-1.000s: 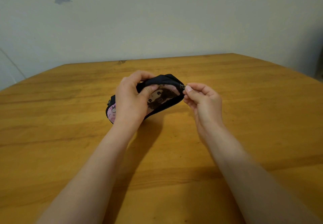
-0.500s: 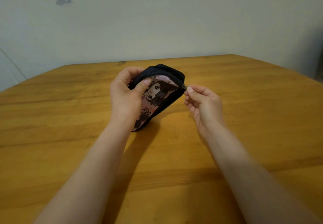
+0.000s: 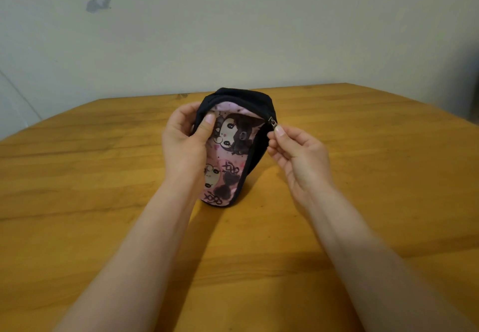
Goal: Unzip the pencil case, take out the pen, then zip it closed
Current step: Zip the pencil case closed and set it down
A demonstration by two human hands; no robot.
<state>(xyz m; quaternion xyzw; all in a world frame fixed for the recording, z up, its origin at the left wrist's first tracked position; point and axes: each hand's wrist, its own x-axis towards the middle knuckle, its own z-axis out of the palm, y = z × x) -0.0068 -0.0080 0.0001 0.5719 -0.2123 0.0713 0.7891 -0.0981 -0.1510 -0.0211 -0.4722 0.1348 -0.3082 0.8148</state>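
Right hand (image 3: 300, 158) pinches the zipper pull (image 3: 272, 123); left hand (image 3: 186, 140) clamps the pencil case (image 3: 233, 150), now stood upright on the desk (image 3: 103, 202) (ready for unzipping).

We see our two forearms bare up to the frame edge, with no sleeves on them. Our left hand (image 3: 185, 141) and right hand (image 3: 300, 155) seem to carry no rings or watch, though blur softens the wrists.

It looked like a plain room in a home. A wooden table (image 3: 103, 202) stood against a bare, scuffed wall (image 3: 233, 33).
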